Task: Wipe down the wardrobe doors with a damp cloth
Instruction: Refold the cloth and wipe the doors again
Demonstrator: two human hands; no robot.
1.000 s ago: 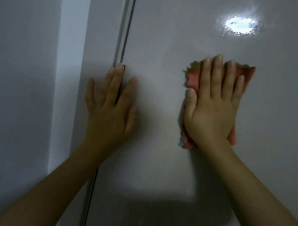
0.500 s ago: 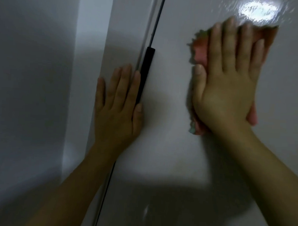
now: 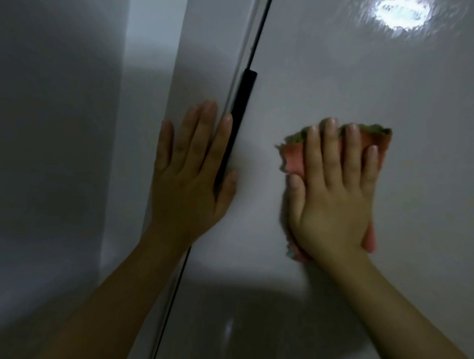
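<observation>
The right hand (image 3: 335,200) was found laid flat on the cloth (image 3: 294,157), fingers straight and spread, thumb at about 9 o'clock of the palm. The grip was thus an open press, with nothing curled round the cloth. The cloth, pink with a greenish edge, was pinned between palm and wardrobe door (image 3: 344,62); its frayed margin showed at 10 to 12 o'clock of the hand and a small part at 5 o'clock.

The left hand (image 3: 189,182) was observed flat against the door seam (image 3: 171,298), fingers straight, holding nothing. Its index finger lay alongside the dark handle (image 3: 240,109), which ran towards 1 o'clock, with the thumb on the far side of it.

A bright light reflection (image 3: 400,11) was noted at 1 o'clock of the right hand, well apart, its rippled look suggesting a damp film there. The wall (image 3: 43,116) lay at 9 o'clock, in shadow.

It was judged that wiping of the right door was under way. For sound work, even palm pressure would be advised so that the whole cloth bears on the surface, with overlapping passes. The strip between cloth and handle, and the handle itself, appeared to need attention; whether they had been wiped could not be told. The bracing hand would be best kept steady so the door does not give.
</observation>
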